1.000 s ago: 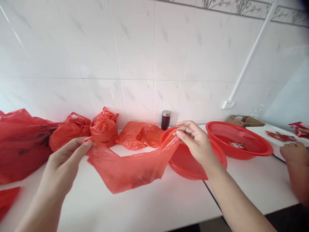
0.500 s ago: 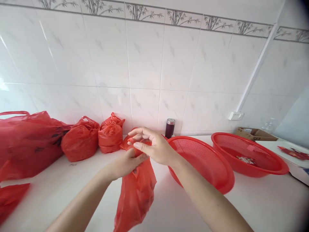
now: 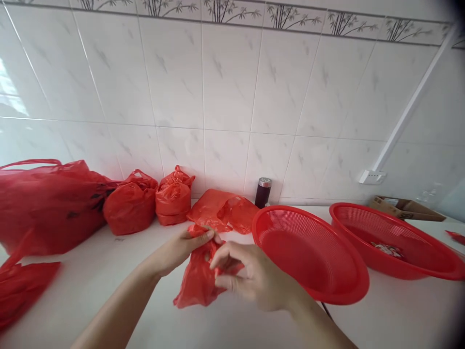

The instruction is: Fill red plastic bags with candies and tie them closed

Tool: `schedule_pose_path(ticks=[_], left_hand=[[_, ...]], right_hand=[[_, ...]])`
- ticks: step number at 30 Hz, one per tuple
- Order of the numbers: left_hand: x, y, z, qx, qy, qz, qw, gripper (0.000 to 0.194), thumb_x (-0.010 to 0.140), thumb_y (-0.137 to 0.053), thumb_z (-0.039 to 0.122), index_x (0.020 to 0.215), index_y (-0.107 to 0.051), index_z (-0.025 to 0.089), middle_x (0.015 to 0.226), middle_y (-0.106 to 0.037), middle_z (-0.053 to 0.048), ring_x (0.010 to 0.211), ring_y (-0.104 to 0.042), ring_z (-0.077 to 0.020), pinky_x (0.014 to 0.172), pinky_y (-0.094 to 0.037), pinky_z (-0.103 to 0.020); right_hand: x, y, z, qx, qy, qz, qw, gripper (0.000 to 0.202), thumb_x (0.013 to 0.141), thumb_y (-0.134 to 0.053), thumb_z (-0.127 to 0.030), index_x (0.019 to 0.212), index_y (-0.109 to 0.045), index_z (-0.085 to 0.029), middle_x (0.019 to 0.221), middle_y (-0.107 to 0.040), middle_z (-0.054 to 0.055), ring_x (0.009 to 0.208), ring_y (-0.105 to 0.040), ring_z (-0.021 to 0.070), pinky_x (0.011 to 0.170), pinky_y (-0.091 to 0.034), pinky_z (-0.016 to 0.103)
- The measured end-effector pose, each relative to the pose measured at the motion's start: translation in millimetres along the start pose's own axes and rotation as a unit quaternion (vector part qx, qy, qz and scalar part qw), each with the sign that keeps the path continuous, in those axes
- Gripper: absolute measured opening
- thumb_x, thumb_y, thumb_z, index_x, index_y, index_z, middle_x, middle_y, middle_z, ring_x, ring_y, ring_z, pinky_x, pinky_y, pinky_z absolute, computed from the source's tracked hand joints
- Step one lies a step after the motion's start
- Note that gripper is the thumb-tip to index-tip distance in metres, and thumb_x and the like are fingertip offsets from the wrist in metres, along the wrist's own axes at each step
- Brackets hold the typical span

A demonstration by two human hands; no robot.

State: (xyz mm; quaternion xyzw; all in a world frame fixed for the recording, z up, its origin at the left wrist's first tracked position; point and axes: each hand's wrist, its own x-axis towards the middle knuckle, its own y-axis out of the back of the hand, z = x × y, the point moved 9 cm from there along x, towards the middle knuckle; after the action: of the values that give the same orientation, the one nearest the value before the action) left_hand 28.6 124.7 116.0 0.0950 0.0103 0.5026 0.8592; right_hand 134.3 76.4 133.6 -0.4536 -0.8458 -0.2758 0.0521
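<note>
One smooth table [image 3: 101, 281] is bearing three bulging bags [image 3: 47, 208] — seemingly filled — and two stiff, perforated baskets [image 3: 301, 252]. Front and centre, a thin, crinkled bag [image 3: 198, 283] is looking unfilled, its turn unfinished: the left hand [image 3: 178, 254] is pinching its gathered top, the right hand [image 3: 257, 278] curling alongside — grip unclear.

The left hand [image 3: 183, 248] pinches a crumpled red bag [image 3: 198, 283] over the middle of the desk [image 3: 109, 283]; the right hand [image 3: 256, 278] curls at the bag's right side, its grip unclear. Beyond lies a loose bag [image 3: 207, 208], with two tied bundles [image 3: 130, 208] and a big sack [image 3: 47, 208] to its left. Right of the hands sit a basket [image 3: 301, 247] and, farther right, a second basket [image 3: 385, 224] holding small packets [image 3: 388, 249]. A dark flask [image 3: 262, 195] stands near the wall [image 3: 225, 92].
</note>
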Motion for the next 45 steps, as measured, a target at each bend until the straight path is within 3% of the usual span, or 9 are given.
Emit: schedule_pose_path(ticks=[6,10,13,18,23,29,33,41,45], left_hand=[[0,-5.4,-2,0.115,-0.019,-0.025,0.993,0.007,0.075,-0.061,0.02,0.078,-0.067,0.022,0.079,-0.066,-0.002,0.074,-0.059,-0.019,0.067,-0.044,-0.028],[2,5.5,-6,0.232,-0.08,0.098,0.964,0.021,0.065,-0.045,0.003,0.067,-0.055,0.022,0.056,-0.053,0.005,0.053,-0.045,-0.0124,0.055,-0.034,-0.023],[-6,13.0,0,0.277,-0.148,0.212,0.925,0.025,0.064,-0.042,0.001,0.07,-0.055,0.022,0.066,-0.06,0.002,0.057,-0.05,-0.0131,0.056,-0.037,-0.023],[-14,2.2,-7,0.215,-0.159,0.163,0.95,0.023,0.077,-0.05,0.008,0.086,-0.066,0.022,0.1,-0.067,-0.005,0.084,-0.064,-0.0184,0.073,-0.05,-0.027],[-32,5.4,-53,0.136,-0.024,0.109,0.984,0.034,0.093,-0.047,0.037,0.12,-0.065,0.029,0.122,-0.066,-0.005,0.11,-0.06,-0.0234,0.093,-0.05,-0.034],[-96,55.9,-127,0.146,0.102,0.257,0.95,0.05,0.089,-0.042,0.059,0.11,-0.072,0.025,0.111,-0.072,-0.006,0.108,-0.061,-0.0298,0.103,-0.043,-0.044],[-120,61.7,-155,0.15,0.118,0.272,0.943,0.05,0.088,-0.041,0.061,0.101,-0.073,0.024,0.109,-0.072,-0.006,0.112,-0.059,-0.0313,0.106,-0.04,-0.045],[-88,50.6,-156,0.162,0.055,0.381,0.909,0.044,0.091,-0.038,0.057,0.107,-0.062,0.023,0.103,-0.067,-0.006,0.095,-0.062,-0.0231,0.087,-0.048,-0.035],[-53,35.4,-174,0.24,0.065,0.355,0.901,0.04,0.095,-0.028,0.052,0.082,-0.054,0.024,0.083,-0.063,-0.002,0.077,-0.059,-0.0184,0.072,-0.046,-0.029]], right_hand=[[15,22,28,0.02,0.004,0.135,0.991,0.031,0.097,-0.046,-0.045,0.122,-0.053,-0.028,0.119,-0.06,0.004,0.111,-0.056,0.0174,0.097,-0.044,0.036],[27,9,72,0.056,-0.051,0.138,0.988,0.038,0.098,-0.038,-0.05,0.121,-0.055,-0.026,0.099,-0.063,0.003,0.094,-0.059,0.0169,0.088,-0.047,0.035],[28,-8,87,0.144,-0.071,0.105,0.981,0.037,0.094,-0.047,-0.051,0.119,-0.055,-0.025,0.08,-0.059,-0.001,0.07,-0.058,0.0144,0.071,-0.049,0.031],[23,-23,83,0.239,-0.067,0.044,0.968,0.026,0.091,-0.054,-0.046,0.089,-0.056,-0.02,0.081,-0.058,0.0,0.076,-0.059,0.0146,0.077,-0.047,0.031],[11,-29,93,0.223,-0.101,0.08,0.966,0.028,0.09,-0.055,-0.044,0.077,-0.047,-0.021,0.072,-0.049,-0.004,0.069,-0.05,0.0113,0.068,-0.043,0.025],[2,-8,165,0.204,-0.156,0.281,0.925,0.041,0.084,-0.059,-0.052,0.069,-0.037,-0.022,0.068,-0.049,-0.005,0.069,-0.057,0.0131,0.069,-0.048,0.027],[-2,4,192,0.12,-0.15,0.347,0.918,0.039,0.088,-0.053,-0.052,0.07,-0.034,-0.023,0.065,-0.05,-0.004,0.071,-0.06,0.0157,0.07,-0.048,0.028],[-10,-35,187,-0.222,-0.115,0.315,0.916,0.024,0.096,-0.04,-0.043,0.083,-0.039,-0.023,0.075,-0.059,-0.001,0.062,-0.056,0.0153,0.056,-0.038,0.024],[-11,-45,199,-0.258,-0.107,0.309,0.909,0.026,0.098,-0.036,-0.042,0.08,-0.038,-0.023,0.067,-0.056,-0.002,0.058,-0.055,0.0157,0.054,-0.037,0.023]])
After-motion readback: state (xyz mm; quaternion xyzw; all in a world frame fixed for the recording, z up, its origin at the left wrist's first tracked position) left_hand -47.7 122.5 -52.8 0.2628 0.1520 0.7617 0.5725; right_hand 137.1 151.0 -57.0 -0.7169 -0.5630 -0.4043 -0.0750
